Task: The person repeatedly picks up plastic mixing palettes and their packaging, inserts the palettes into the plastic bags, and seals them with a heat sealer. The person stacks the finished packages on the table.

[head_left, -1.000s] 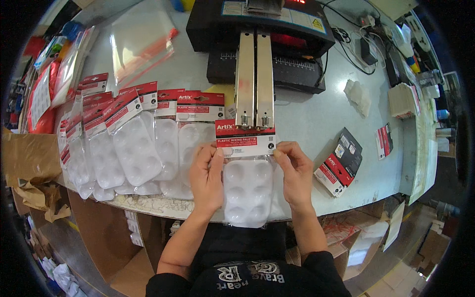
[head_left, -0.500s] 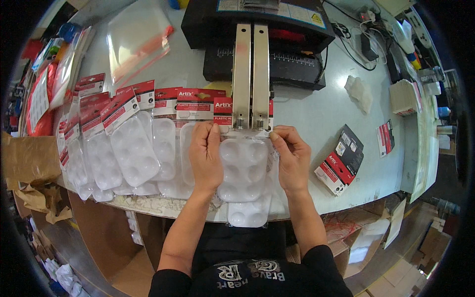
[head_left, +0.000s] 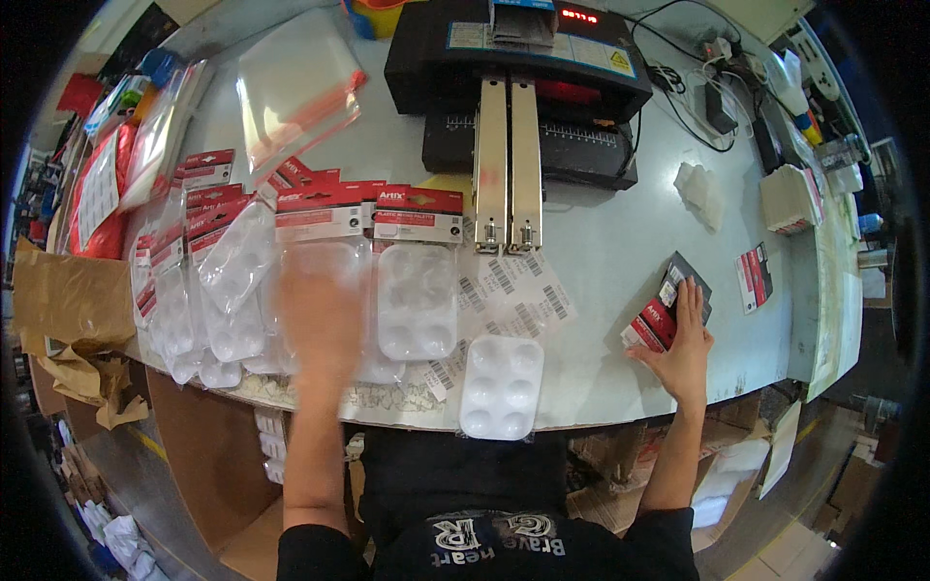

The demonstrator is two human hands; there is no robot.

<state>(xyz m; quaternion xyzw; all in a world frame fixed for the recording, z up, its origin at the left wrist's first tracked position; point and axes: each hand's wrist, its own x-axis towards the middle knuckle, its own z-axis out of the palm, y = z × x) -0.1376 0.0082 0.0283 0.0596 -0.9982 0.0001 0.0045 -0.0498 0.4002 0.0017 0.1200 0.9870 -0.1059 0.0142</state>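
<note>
My left hand [head_left: 325, 305] is smeared by motion over a bagged white palette among the packed ones; its fingers cannot be made out. Several clear-bagged white mixing palettes [head_left: 232, 329] with red-and-white header cards overlap at the left. One more bagged palette [head_left: 417, 302] lies flat just right of that hand. At the table's front edge rests a white palette [head_left: 502, 387] with round wells and no header card visible. My right hand [head_left: 684, 351] lies with fingers stretched over a small stack of red, white and black header cards [head_left: 654, 324], thumb apart at its lower side.
A black machine [head_left: 523, 68] with a red display and two long metal arms [head_left: 509, 165] stands at the back. Barcode label sheets [head_left: 523, 290] lie before it. Clear bags [head_left: 295, 87] are at back left, cables [head_left: 678, 107] and another card [head_left: 754, 276] at right.
Both hands have left the metal arms. The bagged palette held there now lies among the others at left. My left hand moved left; my right hand moved right onto the card stack.
</note>
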